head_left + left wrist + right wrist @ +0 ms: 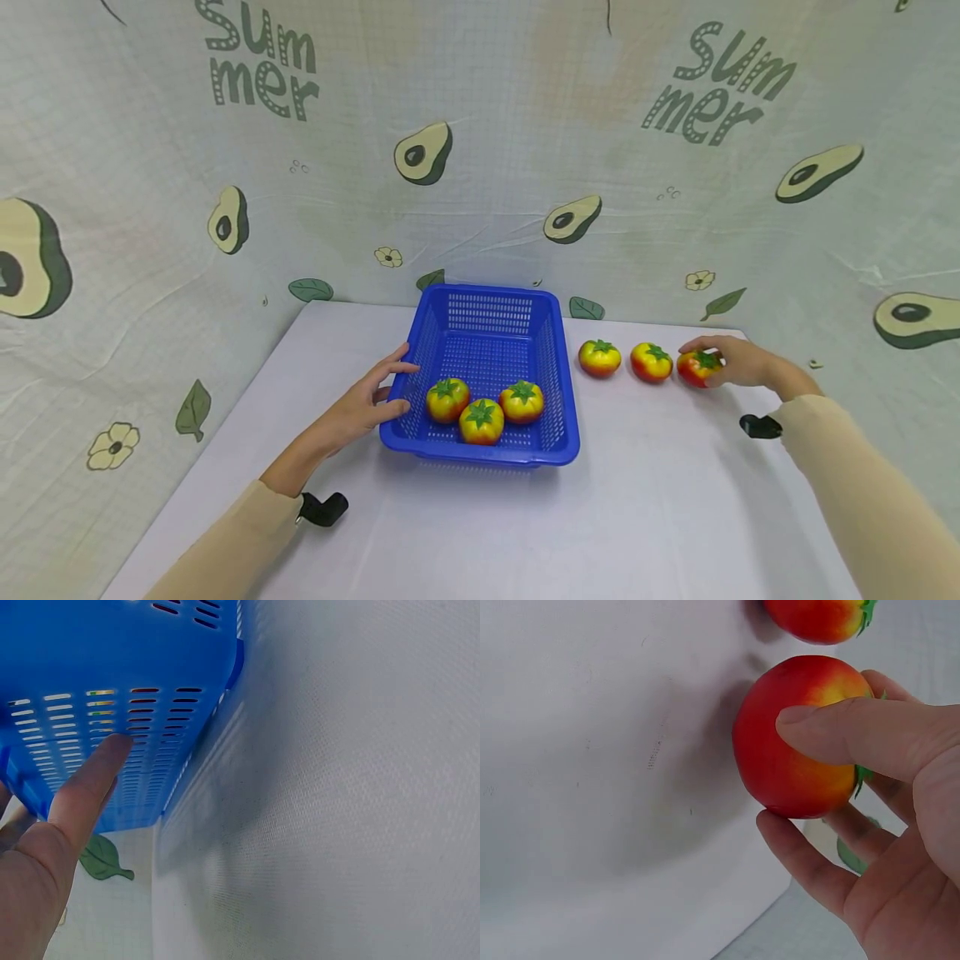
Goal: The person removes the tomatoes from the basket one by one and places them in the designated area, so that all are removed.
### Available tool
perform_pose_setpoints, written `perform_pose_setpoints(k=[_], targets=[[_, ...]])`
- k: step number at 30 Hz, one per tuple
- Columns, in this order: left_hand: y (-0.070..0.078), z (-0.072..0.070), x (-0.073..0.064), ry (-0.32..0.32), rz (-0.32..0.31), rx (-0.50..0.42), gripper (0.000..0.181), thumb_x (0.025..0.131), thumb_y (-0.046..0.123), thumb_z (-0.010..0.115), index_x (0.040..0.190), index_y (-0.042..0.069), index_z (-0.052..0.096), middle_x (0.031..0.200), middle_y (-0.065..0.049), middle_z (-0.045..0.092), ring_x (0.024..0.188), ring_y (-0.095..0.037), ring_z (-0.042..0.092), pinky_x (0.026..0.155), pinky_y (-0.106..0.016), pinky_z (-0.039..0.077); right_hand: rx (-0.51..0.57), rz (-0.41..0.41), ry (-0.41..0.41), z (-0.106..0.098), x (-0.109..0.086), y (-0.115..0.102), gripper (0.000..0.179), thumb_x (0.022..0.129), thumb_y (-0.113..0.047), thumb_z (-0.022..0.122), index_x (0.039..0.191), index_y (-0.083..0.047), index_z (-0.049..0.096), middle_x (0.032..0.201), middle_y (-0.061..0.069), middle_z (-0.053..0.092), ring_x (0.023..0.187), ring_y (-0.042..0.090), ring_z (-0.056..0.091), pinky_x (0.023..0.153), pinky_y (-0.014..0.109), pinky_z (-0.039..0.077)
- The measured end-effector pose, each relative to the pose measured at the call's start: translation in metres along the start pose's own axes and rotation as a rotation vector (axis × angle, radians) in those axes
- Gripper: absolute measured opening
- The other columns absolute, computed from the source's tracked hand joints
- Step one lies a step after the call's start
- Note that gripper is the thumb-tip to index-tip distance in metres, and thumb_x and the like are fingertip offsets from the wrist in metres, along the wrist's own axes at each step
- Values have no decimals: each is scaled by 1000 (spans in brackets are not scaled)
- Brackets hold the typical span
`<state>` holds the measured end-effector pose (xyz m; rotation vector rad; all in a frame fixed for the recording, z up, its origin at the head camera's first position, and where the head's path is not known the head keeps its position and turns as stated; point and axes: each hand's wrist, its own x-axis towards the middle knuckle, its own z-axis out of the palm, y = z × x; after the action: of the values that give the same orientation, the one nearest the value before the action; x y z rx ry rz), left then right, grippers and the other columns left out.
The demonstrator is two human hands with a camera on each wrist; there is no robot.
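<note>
A blue plastic basket (pixel 480 460) with slotted walls stands on the table, three red-and-yellow toy tomatoes (pixel 482 422) grouped at its near end. At its left rim, my left hand (pixel 367 402) holds on with fingertips and thumb over the edge; in the left wrist view one finger (pixel 94 780) lies against the outer slotted wall. My right hand (pixel 742 363) grips the rightmost tomato (pixel 795 776) of a row right of the basket, thumb across its side and fingers around the far side. Whether this tomato touches the table is unclear.
Two more tomatoes, one in the middle (pixel 651 362) and one nearest the basket (pixel 599 358), sit on the white table (pixel 645 508). Behind rises a cloth backdrop (pixel 495 225) printed with avocados and leaves. Each wrist carries a small black camera mount.
</note>
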<state>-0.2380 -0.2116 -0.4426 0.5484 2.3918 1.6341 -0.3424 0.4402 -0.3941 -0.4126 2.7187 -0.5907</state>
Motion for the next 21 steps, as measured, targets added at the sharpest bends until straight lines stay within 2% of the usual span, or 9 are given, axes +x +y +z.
perform_pose_setpoints(k=[10,21], targets=[[1,0,1,7,-3,16,57,104,11,66,158,13,45,180,-2,3,154,-60,23,113,-67,42,-5,41,3,5,0,5,60,91,-3,75,149,-6,57,150,36,47,129,59,43,103,84,38],[1,0,1,4,3,7,57,104,11,65,158,13,45,180,-2,2,154,-61,24,111,-65,46,-10,30,15,6,1,3,61,90,-2,75,149,-4,56,151,37,45,129,61,43,102,83,40]])
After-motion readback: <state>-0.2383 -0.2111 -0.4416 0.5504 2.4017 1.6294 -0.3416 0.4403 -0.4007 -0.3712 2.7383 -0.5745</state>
